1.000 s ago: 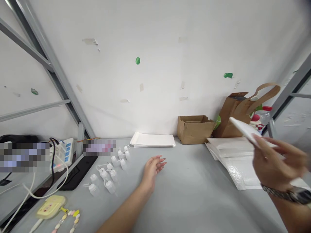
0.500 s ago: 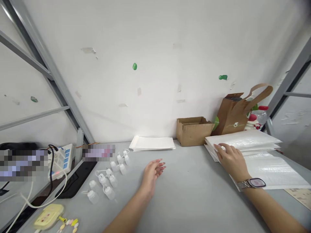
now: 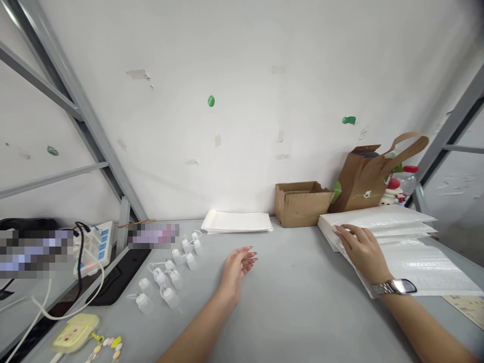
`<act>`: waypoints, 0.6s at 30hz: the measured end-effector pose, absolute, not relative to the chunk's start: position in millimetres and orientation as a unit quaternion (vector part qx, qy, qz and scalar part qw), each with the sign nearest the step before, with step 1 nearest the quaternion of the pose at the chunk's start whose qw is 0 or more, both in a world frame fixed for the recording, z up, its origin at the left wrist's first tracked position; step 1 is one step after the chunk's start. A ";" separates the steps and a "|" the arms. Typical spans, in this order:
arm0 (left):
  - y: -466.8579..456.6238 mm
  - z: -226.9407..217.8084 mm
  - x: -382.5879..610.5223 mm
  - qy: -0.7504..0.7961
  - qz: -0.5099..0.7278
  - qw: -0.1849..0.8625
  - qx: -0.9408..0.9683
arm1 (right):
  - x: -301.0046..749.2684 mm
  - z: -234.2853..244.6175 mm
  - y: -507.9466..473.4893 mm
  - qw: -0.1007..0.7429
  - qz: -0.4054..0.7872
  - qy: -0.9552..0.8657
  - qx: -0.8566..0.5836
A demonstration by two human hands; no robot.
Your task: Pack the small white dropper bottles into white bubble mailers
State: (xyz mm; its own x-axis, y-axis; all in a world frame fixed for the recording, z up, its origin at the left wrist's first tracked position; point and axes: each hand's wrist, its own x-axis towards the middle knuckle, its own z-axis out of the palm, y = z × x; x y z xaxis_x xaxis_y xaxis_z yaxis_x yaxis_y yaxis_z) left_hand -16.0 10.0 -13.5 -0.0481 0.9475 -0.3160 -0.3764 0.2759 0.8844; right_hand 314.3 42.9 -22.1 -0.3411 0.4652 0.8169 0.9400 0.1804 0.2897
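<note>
My left hand (image 3: pixel 237 269) rests above the grey table with its fingers loosely bent and apart, holding nothing. To its left stand several small clear squeeze bottles (image 3: pixel 170 297) with white tethered caps. My right hand (image 3: pixel 361 252), with a metal-banded watch on the wrist, is at the left edge of a white bubble mailer (image 3: pixel 423 264). Its fingers look closed on that edge, though the palm hides part of the grip. Behind and partly over this mailer lies a stack of padded mailers (image 3: pixel 385 217).
Flat white envelopes (image 3: pixel 238 222) lie near the wall. Beside them are an open cardboard box (image 3: pixel 303 206) and a brown paper bag (image 3: pixel 355 181). At left are a black phone (image 3: pixel 119 277), a power strip (image 3: pixel 102 247), cables and a yellow case (image 3: pixel 75 333) with a beaded strap.
The view has shifted slightly. My right hand has turned a little and moved slightly right at the mailer's edge; my left hand stays in place.
</note>
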 end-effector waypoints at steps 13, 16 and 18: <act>10.0 -14.0 -16.7 0.491 0.529 0.628 0.291 | 312.6 -30.7 47.3 0.304 -0.388 -0.740 -0.457; 9.6 -13.7 -17.1 0.495 0.529 0.627 0.287 | 313.8 -31.2 47.2 0.307 -0.383 -0.727 -0.480; 9.5 -13.5 -17.2 0.495 0.529 0.628 0.285 | 314.5 -31.0 46.5 0.307 -0.385 -0.716 -0.494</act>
